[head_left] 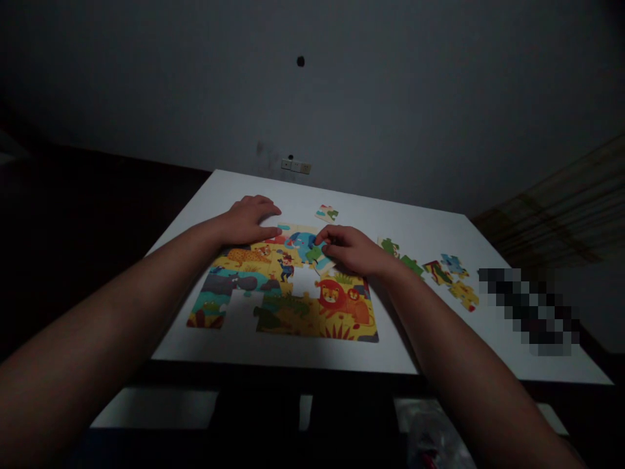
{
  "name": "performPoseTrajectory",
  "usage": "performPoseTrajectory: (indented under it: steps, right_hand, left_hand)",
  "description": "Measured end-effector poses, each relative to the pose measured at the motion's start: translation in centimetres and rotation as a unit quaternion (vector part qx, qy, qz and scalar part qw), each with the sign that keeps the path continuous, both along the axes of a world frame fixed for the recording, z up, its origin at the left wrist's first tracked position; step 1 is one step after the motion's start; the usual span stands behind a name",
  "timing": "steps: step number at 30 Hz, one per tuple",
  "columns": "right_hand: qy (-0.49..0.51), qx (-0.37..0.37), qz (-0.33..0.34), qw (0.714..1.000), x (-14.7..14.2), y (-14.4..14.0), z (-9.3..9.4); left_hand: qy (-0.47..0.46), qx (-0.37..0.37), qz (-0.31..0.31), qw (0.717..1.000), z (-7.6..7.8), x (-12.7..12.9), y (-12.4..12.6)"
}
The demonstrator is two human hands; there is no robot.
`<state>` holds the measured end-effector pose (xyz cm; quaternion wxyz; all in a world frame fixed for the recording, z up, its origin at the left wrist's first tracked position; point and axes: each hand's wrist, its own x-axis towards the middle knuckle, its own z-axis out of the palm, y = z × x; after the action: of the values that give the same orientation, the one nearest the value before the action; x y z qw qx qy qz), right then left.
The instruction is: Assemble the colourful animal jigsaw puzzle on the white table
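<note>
Right hand [354, 251] fingers pinch a green puzzle piece [315, 253] at their tips; left hand [249, 220] lies flat, fingers released, on the puzzle [288, 293]

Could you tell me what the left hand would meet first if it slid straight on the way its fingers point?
Probably the small loose cardboard puzzle piece right of the left hand, though depth is uncertain.

Green-and-blue puzzle piece [317, 254] pinched over the part-built animal jigsaw [288, 293], which lies flat on the white table.
</note>
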<state>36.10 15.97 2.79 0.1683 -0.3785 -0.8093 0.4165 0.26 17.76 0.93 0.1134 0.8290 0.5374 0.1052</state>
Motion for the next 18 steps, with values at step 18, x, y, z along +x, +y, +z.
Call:
performPoseTrajectory:
  steps: [18]
  right_hand:
    - [-0.426, 0.206, -0.206, 0.857, 8.4, 1.1, 3.6]
  left_hand:
    - [-0.008, -0.004, -0.002, 1.0, -0.1, -0.2, 0.0]
